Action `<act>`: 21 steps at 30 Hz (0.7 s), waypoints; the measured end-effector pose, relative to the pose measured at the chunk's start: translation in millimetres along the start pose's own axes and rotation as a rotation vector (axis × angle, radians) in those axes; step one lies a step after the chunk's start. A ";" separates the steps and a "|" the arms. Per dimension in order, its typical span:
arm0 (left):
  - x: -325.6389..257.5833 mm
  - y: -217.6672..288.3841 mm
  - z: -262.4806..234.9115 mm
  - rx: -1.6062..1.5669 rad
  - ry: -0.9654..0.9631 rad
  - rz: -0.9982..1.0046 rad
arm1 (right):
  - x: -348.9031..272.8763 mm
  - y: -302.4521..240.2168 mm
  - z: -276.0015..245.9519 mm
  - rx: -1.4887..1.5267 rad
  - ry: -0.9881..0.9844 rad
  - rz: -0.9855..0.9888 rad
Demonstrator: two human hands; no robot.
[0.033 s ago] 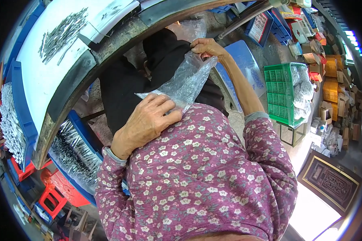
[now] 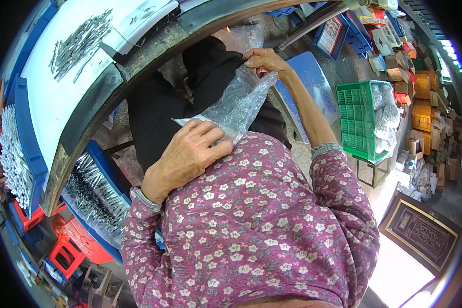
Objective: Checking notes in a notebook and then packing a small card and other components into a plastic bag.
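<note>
A clear plastic bag [image 2: 236,100] stretches across my lap between both hands. My left hand [image 2: 190,151] is closed on the bag's near end, its fingers curled over the film close to my belly. Higher up and to the right, my right hand [image 2: 266,60] pinches the bag's far end, thumb and fingers pressed together. The film between them is crumpled and see-through. Whether anything lies inside the bag, I cannot tell.
A curved table [image 2: 51,110] at upper left bears thin metal rods [image 2: 82,43]. Blue trays of rods [image 2: 95,192] stand at left. To the right are a blue stool [image 2: 313,84] and a green crate [image 2: 355,118] with plastic-wrapped goods. Red stools [image 2: 66,259] stand lower left.
</note>
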State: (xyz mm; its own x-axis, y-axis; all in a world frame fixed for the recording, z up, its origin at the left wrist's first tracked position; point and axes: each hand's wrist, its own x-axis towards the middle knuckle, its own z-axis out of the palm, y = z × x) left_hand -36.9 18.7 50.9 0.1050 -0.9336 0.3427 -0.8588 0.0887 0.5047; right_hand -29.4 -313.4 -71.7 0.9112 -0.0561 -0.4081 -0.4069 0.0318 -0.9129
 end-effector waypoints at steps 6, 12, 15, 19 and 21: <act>-0.8 -1.2 3.0 0.090 -0.019 -0.006 | 14.7 6.0 -16.7 0.113 0.306 -0.143; 13.3 -30.1 21.7 0.192 -0.025 0.006 | 38.8 4.5 -37.3 -0.232 0.575 -0.310; 20.2 -43.7 34.3 0.207 -0.085 0.026 | 39.0 2.4 -68.1 -0.374 0.644 -0.467; 8.0 -45.1 36.6 0.136 -0.098 -0.087 | -14.4 -64.0 -4.0 -0.588 0.575 -0.500; 5.7 -45.0 36.7 0.135 -0.084 -0.082 | -65.2 -93.5 52.0 -0.455 0.158 -0.152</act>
State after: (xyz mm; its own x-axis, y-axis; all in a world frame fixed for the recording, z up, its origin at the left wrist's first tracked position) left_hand -16.1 -3.4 1.0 0.1396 -0.9621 0.2343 -0.9093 -0.0309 0.4150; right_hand -47.4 -260.8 40.6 0.9559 -0.1775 -0.2340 -0.2889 -0.4251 -0.8578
